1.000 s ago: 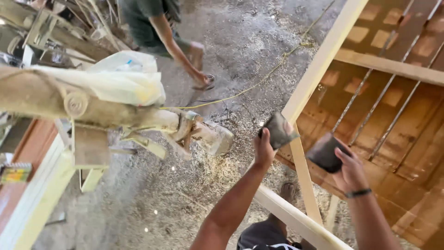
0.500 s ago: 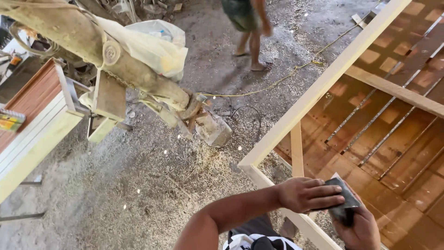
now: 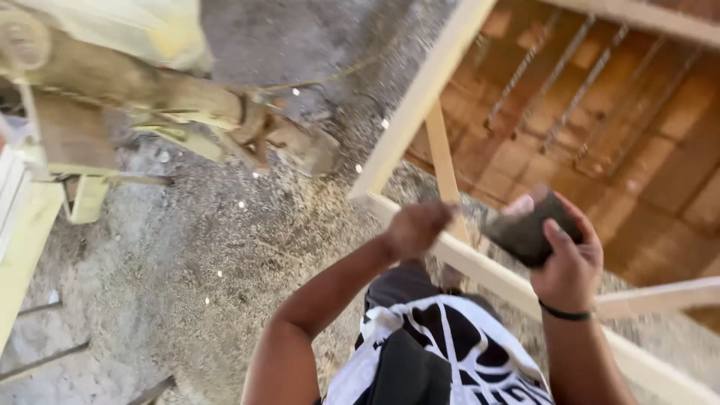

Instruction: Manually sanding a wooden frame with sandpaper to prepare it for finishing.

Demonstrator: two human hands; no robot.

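The right hand [image 3: 564, 259] grasps a dark sanding pad [image 3: 525, 232] above the wooden frame [image 3: 420, 97]; the left hand [image 3: 415, 227], near it, is clenched.

Bag [image 3: 124, 30]: at eleven o'clock, a pale translucent plastic bag, yellowish tint, draped over a wooden beam [image 3: 135, 90].
Labels, signs, screens: none visible.
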